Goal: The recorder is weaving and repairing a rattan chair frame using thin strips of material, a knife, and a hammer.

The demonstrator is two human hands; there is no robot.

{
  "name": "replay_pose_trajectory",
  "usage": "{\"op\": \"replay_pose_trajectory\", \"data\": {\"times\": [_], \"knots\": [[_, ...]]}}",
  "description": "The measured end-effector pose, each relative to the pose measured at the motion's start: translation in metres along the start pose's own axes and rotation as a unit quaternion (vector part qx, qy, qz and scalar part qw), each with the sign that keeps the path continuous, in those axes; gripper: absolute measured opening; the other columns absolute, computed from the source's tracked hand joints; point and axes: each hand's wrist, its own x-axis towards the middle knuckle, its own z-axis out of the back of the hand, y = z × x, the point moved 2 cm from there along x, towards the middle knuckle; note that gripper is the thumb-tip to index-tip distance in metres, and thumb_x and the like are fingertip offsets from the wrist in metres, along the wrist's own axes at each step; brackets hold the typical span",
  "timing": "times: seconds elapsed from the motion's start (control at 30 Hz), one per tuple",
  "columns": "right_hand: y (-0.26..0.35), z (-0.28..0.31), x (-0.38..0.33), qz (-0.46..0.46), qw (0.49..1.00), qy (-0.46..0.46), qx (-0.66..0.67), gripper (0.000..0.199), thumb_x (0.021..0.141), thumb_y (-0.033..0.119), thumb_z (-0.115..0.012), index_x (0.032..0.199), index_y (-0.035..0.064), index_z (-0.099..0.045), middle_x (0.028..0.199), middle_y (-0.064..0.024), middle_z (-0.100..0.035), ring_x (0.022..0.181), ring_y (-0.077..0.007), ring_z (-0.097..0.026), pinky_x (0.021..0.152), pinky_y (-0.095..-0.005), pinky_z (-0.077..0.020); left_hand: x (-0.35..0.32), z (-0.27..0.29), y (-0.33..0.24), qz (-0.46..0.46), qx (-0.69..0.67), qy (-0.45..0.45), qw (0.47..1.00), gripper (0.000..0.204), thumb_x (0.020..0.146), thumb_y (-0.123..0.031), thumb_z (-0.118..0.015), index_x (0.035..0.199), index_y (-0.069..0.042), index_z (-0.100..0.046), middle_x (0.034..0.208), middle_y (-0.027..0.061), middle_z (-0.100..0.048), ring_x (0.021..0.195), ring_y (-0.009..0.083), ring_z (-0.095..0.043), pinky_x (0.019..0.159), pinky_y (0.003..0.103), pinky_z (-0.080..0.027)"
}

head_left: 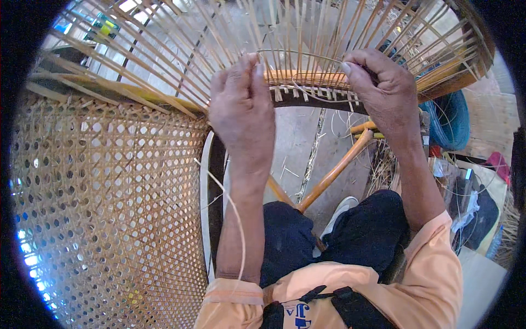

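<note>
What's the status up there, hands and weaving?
Left hand pinching a thin cane strand. Right hand gripping it at the chair frame rim. Unwoven strips fan out behind.

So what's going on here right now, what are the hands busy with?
A person is weaving cane on a chair frame. The left hand pinches a thin cane strand at the frame rail, with the strand's tail trailing down past the forearm. The right hand grips at the same rail, among the upright cane strips fanning out above. A finished panel of open-weave caning lies to the left. The person's knees and a white shoe show below.
</note>
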Motion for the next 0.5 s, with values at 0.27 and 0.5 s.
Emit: {"op": "replay_pose_trajectory", "data": {"times": [0.27, 0.5], "knots": [[0.005, 0.001, 0.003, 0.017, 1.000, -0.011, 0.007, 0.010, 0.083, 0.014, -0.060, 0.085, 0.0046, -0.062, 0.072, -0.0119, -0.059, 0.061, -0.0221, -0.059, 0.059, -0.0306, -0.0466, -0.002, 0.000, 0.000, -0.016, -0.018, 0.016, 1.000, 0.014, 0.084, -0.007, -0.061, 0.097, -0.005, -0.066, 0.077, 0.0083, -0.058, 0.072, 0.0178, -0.056, 0.067, 0.030, -0.046], [0.002, 0.000, 0.002, 0.006, 1.000, -0.013, 0.008, 0.011, 0.082, 0.014, -0.060, 0.087, 0.0040, -0.063, 0.074, -0.0104, -0.061, 0.062, -0.0196, -0.060, 0.060, -0.0289, -0.0469, -0.006, -0.010, -0.004, -0.027, 0.058, -0.040, 0.997, 0.021, 0.082, -0.007, -0.062, 0.103, -0.008, -0.064, 0.081, 0.0109, -0.058, 0.071, 0.0245, -0.059, 0.061, 0.036, -0.048]]}}
